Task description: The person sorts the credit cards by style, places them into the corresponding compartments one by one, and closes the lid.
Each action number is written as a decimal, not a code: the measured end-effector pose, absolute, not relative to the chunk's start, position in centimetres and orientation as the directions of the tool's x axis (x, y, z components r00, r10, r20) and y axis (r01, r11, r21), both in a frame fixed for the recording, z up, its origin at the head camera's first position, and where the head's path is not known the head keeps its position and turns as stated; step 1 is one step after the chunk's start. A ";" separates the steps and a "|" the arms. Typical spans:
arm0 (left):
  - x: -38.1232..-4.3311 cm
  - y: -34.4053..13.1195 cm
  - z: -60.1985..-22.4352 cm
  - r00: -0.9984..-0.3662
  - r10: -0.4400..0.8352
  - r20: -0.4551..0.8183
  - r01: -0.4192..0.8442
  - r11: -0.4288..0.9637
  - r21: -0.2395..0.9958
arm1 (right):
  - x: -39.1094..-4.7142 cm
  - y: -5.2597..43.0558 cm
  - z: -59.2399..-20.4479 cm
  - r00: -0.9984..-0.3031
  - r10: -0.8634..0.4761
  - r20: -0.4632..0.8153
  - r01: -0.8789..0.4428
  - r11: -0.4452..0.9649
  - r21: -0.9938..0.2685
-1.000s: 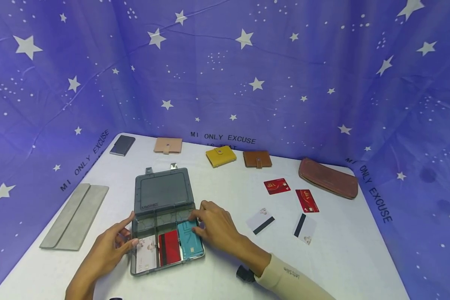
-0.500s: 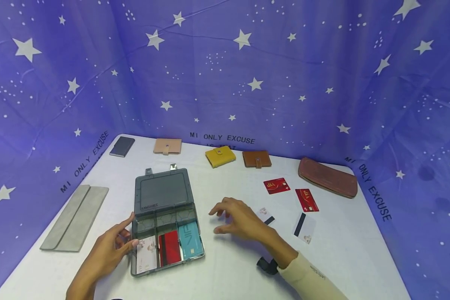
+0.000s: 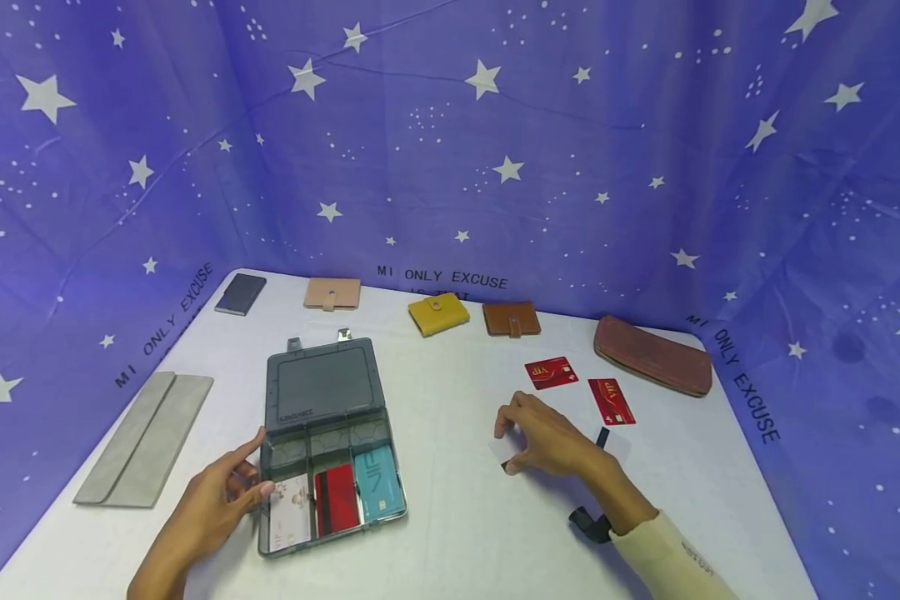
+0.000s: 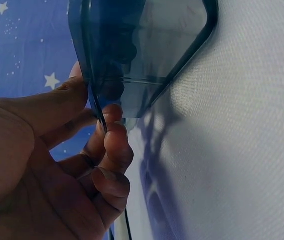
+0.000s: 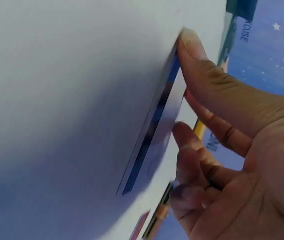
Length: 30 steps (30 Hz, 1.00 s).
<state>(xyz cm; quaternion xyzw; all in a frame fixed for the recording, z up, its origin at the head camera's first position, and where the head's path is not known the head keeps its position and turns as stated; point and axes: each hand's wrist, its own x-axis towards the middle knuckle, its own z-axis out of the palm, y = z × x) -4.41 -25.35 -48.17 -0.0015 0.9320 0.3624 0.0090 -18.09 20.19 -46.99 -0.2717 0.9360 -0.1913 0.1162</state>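
An open grey see-through plastic case lies with its lid folded back. Its front compartments hold a white card, a red card with a black stripe and a teal VIP card. My left hand grips the case's left wall, thumb over the rim and fingers outside. Farther right, my right hand pinches a white card with a dark stripe between thumb and fingers at its edges. That card is low at the tabletop, mostly hidden by the hand in the head view.
Two red VIP cards and a striped white card, partly covered by the right wrist, lie at right. Along the back are a dark holder, pink, yellow and brown wallets, and a reddish-brown pouch. A grey sleeve lies left.
My right hand has left the teal card in the case, moved right across the table and taken hold of the nearer white card. The left hand stays at the case wall.
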 end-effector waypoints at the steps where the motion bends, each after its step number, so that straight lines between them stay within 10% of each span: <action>1: -4.4 -25.4 -48.2 -1.000 0.005 -0.016 -0.007 0.736 0.677 | -18.1 20.0 -47.1 -0.824 -0.557 -0.104 -0.467 0.772 -0.431; 17: -4.5 -25.4 -48.4 -1.000 -0.003 -0.009 -0.008 0.736 0.677 | -16.4 9.7 -44.9 -0.759 -0.651 0.016 -0.274 0.297 -0.915; 30: -4.5 -25.4 -48.6 -1.000 -0.026 -0.007 -0.024 0.727 0.686 | -13.4 -2.1 -46.5 -0.768 -0.640 -0.003 -0.320 0.388 -0.864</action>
